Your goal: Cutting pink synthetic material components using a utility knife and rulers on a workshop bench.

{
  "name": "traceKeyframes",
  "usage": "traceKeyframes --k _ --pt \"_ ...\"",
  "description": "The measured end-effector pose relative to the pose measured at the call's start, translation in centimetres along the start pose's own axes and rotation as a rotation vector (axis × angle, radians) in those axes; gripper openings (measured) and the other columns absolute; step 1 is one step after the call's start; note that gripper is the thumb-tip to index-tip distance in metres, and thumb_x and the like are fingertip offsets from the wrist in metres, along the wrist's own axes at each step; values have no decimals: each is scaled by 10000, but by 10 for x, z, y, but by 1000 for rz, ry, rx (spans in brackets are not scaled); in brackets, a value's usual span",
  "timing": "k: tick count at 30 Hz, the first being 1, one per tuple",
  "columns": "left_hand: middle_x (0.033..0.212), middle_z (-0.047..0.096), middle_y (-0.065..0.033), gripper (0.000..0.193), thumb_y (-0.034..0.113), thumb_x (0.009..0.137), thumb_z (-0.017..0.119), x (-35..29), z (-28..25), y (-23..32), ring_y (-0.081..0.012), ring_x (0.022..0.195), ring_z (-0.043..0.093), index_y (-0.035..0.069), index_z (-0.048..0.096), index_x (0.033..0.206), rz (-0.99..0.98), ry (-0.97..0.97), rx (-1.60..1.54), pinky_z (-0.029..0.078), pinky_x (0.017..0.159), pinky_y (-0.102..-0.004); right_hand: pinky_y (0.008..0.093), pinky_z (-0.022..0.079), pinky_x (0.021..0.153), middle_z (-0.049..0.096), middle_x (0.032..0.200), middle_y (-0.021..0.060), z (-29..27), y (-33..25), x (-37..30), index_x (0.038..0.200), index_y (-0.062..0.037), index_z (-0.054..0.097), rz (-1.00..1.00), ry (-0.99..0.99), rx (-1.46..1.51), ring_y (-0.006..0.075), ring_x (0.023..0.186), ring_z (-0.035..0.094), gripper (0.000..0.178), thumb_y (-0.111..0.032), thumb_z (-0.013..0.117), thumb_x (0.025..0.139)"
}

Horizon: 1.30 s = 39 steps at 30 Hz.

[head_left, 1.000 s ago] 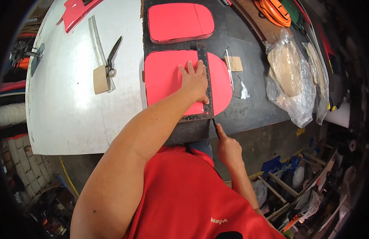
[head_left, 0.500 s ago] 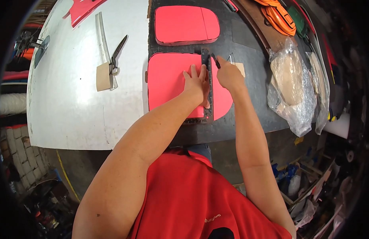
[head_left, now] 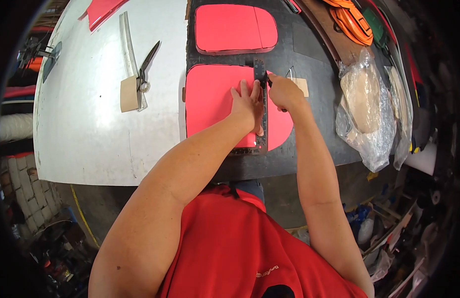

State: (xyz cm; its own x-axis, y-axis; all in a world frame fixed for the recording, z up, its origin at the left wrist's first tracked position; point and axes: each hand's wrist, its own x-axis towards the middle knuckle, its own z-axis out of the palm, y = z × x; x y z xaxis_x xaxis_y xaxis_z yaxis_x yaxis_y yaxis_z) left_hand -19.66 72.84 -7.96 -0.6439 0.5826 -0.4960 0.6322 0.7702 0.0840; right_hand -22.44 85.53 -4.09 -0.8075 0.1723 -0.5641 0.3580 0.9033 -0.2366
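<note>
Across the counter, the left hand splays over pad and ruler; the right hand clenches a tool, apparently scoring; the next pull wants steady pressure.

The left arm slants forward and rightward, left grip palm-down with fingers spread; the right arm reaches forward, angled inward, right grip curled tight.

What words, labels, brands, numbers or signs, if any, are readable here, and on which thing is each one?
None can be read.
Shirt: small pale lettering, too blurred.
Metal square: fine markings, too small.
I make out no other text.
</note>
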Motion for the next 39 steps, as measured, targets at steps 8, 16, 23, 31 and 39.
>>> traceKeyframes --k 8,16,23,31,39 --pt "1619 139 -195 1189 584 610 848 -2 6 -1 -522 1450 157 21 327 1518 17 89 -81 237 1099 -711 513 541 829 704 1027 223 28 17 -56 1253 -42 558 4 3 -42 415 947 689 389 -90 484 875" --pt "1636 92 -172 1331 559 594 874 -8 -6 -3 -478 1479 132 -25 158 1552 -9 9 -107 249 1116 -692 583 516 692 667 784 271 101 47 -167 1430 -153 472 -15 111 -79 473 756 664 554 -121 506 878" --pt "1627 126 -191 1315 543 587 882 -6 4 -1 -512 1461 157 -28 189 1547 10 54 -122 309 1083 -695 582 510 695 669 796 267 107 52 -224 1430 -251 483 140 14 -59 473 766 658 533 -161 517 906" --pt "1633 95 -188 1261 545 602 872 -5 -1 -2 -518 1459 145 -7 238 1542 -8 69 -140 295 1086 -702 549 501 806 681 975 270 15 21 -112 1414 -199 490 62 358 52 465 918 652 490 -175 516 926" --pt "1646 56 -190 1055 648 686 763 -5 -4 -3 -531 1461 107 77 410 1500 36 -22 -17 308 1052 -718 478 543 811 706 1023 230 -2 -5 -5 1328 -122 554 13 170 -74 381 906 705 471 -78 442 872"
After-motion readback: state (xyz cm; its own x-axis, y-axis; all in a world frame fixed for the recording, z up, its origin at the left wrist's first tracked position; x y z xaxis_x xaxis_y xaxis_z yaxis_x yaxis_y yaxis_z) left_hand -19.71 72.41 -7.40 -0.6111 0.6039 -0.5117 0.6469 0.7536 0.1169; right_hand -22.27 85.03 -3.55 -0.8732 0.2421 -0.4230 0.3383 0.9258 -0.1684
